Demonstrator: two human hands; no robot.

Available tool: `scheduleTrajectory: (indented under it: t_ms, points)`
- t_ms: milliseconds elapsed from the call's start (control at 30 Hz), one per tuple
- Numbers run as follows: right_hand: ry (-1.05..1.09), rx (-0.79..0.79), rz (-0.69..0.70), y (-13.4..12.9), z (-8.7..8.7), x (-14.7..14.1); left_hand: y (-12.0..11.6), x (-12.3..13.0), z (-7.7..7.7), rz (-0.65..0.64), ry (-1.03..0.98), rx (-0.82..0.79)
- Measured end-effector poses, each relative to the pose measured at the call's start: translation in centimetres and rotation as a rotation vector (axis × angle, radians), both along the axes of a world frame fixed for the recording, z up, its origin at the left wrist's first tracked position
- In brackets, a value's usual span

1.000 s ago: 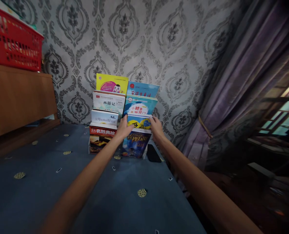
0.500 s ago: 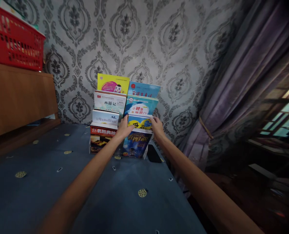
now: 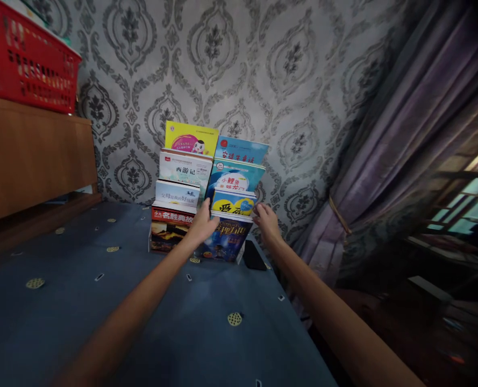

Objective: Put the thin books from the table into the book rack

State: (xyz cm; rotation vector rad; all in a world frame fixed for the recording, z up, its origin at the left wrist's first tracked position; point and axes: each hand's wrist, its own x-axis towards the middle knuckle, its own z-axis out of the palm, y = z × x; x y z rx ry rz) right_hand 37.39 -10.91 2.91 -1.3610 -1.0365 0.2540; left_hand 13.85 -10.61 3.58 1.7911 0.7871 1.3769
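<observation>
Picture books stand in two tiered columns in a rack (image 3: 239, 259) whose pale edge shows at the lower right. My left hand (image 3: 202, 223) is closed at the left edge of the front dark blue book (image 3: 226, 244), its thumb across the cover. At that book's upper right corner, my right hand (image 3: 268, 221) has its fingers curled and pinched together. Just behind rises a yellow and blue book (image 3: 233, 206), between both hands. Farther back are a teal book (image 3: 242, 174) and a light blue book (image 3: 244, 149). Fingers behind the covers are hidden.
The left column holds a red-topped book (image 3: 168, 234), two whitish books and a yellow book (image 3: 192, 138). A black phone-like slab (image 3: 255, 255) lies beside the rack on the blue patterned cloth (image 3: 162, 333). A red basket (image 3: 41, 70) sits on a wooden board (image 3: 33, 156); a purple curtain (image 3: 368, 140) hangs right.
Both hands have slid down slightly from the yellow and blue book toward the dark blue book's upper edge. The right hand has shifted a little outward. The view has turned slightly.
</observation>
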Motion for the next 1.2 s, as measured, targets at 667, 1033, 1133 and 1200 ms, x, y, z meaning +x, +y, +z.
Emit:
scheduleTrajectory:
  t_ms: [667,1033,1133,1200]
  points:
    - [-0.489,-0.681,-0.329,-8.5,-12.9,0.4,-8.6,-13.3,-16.2,0.102,0.442,0.089]
    - [-0.636,-0.828,-0.395,-8.3,-12.2,-0.7,-8.1,-13.1,-19.2,0.090,0.592,0.221]
    - [-0.660,-0.847,-0.412,-8.3,-11.7,-0.9,-7.6,-12.9,-20.1,0.170,0.579,0.282]
    - [-0.681,-0.851,-0.418,-8.3,-11.4,-1.1,-7.3,-12.7,-20.7,0.187,0.580,0.311]
